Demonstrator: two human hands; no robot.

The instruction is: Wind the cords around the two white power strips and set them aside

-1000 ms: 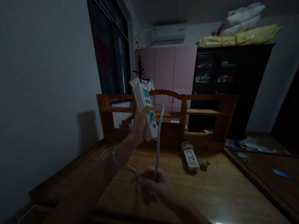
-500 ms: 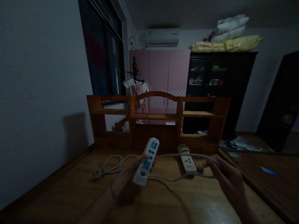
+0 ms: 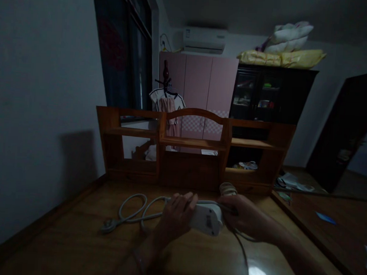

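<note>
The power strip (image 3: 206, 220) is gripped by the left hand (image 3: 176, 213), its cable (image 3: 134, 195) by the right hand (image 3: 247, 219); kinking is risked by tight bending.

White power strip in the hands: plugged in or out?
Out. The white power strip's plug lies loose on the wooden desk, at the end of its looped grey cord.

Your white oblong plastic power strip (image 3: 206, 220) trails a pale grey looped cord (image 3: 134, 195) across the glossy brown wooden desk (image 3: 75, 240).
</note>
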